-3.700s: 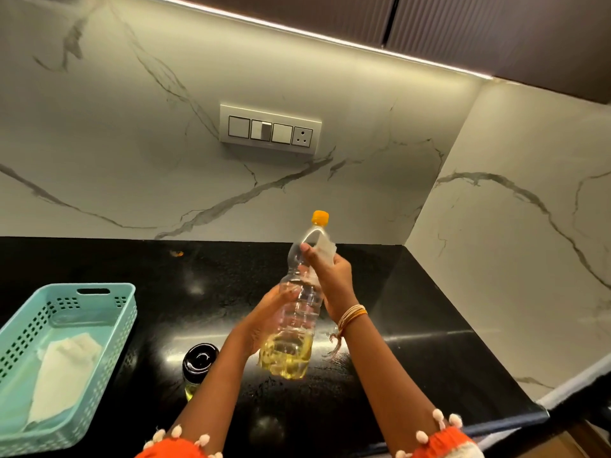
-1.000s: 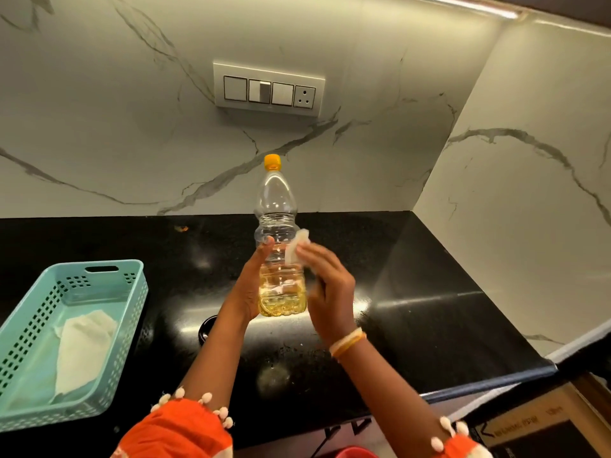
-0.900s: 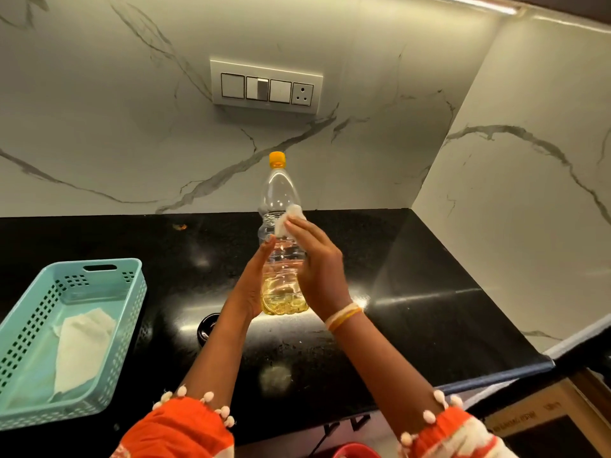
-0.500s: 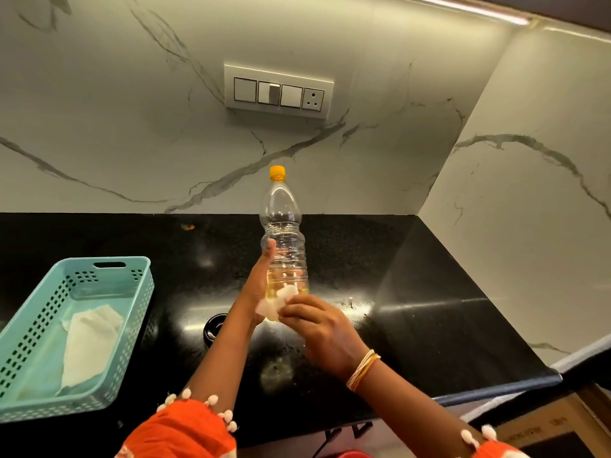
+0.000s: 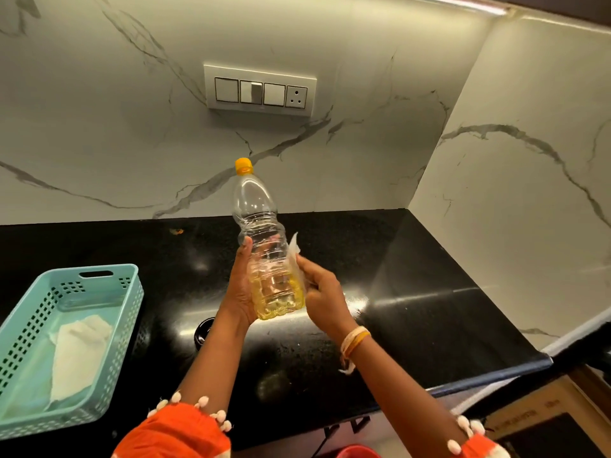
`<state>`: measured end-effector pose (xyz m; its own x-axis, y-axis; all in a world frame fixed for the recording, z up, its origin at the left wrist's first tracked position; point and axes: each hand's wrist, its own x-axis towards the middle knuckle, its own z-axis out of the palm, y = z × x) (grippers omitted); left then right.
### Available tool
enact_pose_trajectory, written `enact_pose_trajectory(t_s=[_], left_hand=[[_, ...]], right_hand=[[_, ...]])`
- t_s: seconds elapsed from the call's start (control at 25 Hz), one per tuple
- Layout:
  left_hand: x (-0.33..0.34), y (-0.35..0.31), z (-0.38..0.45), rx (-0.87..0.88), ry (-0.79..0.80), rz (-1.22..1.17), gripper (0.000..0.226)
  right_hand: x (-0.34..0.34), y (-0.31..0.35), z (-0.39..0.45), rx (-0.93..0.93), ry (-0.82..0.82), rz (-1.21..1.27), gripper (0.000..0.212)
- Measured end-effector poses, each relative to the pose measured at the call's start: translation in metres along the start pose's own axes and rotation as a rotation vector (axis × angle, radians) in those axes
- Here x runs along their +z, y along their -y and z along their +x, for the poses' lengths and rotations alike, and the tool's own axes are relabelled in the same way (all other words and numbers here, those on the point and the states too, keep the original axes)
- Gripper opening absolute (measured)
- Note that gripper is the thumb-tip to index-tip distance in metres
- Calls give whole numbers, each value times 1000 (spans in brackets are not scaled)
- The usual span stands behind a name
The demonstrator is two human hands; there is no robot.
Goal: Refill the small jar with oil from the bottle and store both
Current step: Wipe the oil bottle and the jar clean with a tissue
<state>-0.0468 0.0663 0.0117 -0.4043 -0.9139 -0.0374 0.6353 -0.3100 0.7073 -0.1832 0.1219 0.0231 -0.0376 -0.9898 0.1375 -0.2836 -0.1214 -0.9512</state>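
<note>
A clear plastic oil bottle with an orange cap, holding yellow oil in its lower part, is held upright above the black counter. My left hand grips its lower left side. My right hand pinches a white tissue against the bottle's right side. The small jar, dark-lidded, stands on the counter, mostly hidden behind my left forearm.
A teal perforated basket with white tissue inside sits at the left of the counter. A switch plate is on the marble back wall. A marble side wall closes the right. The counter's front edge runs at lower right.
My right hand with the tissue has moved from the bottle's base up to its right side. The bottle has tilted slightly with its cap to the left.
</note>
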Motion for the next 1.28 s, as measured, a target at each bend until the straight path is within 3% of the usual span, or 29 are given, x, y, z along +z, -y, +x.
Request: enact_pose_trajectory(t_s=[0.16, 0.28, 0.36, 0.44, 0.56, 0.64, 0.68, 0.76, 0.8, 0.88, 1.04, 1.12, 1.2, 1.28], left_hand=[[-2, -4, 1, -2, 9, 9, 59], [5, 1, 3, -1, 5, 37, 53], [14, 5, 3, 19, 29, 84, 52], [20, 2, 3, 44, 36, 94, 36], [16, -3, 4, 45, -5, 58, 44], [8, -5, 4, 80, -36, 44, 38], [5, -6, 5, 98, -42, 45, 40], [4, -6, 7, 104, -34, 60, 71], [4, -5, 7, 109, -14, 54, 80], [7, -3, 8, 132, 11, 40, 81], [13, -2, 8, 170, 4, 30, 74], [13, -1, 11, 140, -11, 11, 87], [12, 1, 13, 124, -11, 26, 95], [13, -1, 13, 147, -3, 58, 77]], right_hand=[[-23, -2, -16, 54, 5, -70, 41], [-31, 8, 4, 104, -134, -53, 33], [-20, 18, 10, 58, -222, -48, 25], [-5, 25, -1, -39, -228, -102, 23], [5, 13, -28, -142, -188, -274, 37], [-1, -3, -42, -157, -206, -321, 37], [-5, -8, -44, -86, -224, -236, 35], [-11, -7, -37, 237, -208, 165, 34], [-11, -3, -34, 413, -131, 377, 33], [-11, 0, -29, 591, 8, 657, 28], [-9, -1, -25, 602, 150, 816, 43], [-7, 2, -26, 547, 203, 930, 47], [-3, 5, -26, 450, 164, 971, 55], [0, 7, -23, 338, 85, 896, 64]])
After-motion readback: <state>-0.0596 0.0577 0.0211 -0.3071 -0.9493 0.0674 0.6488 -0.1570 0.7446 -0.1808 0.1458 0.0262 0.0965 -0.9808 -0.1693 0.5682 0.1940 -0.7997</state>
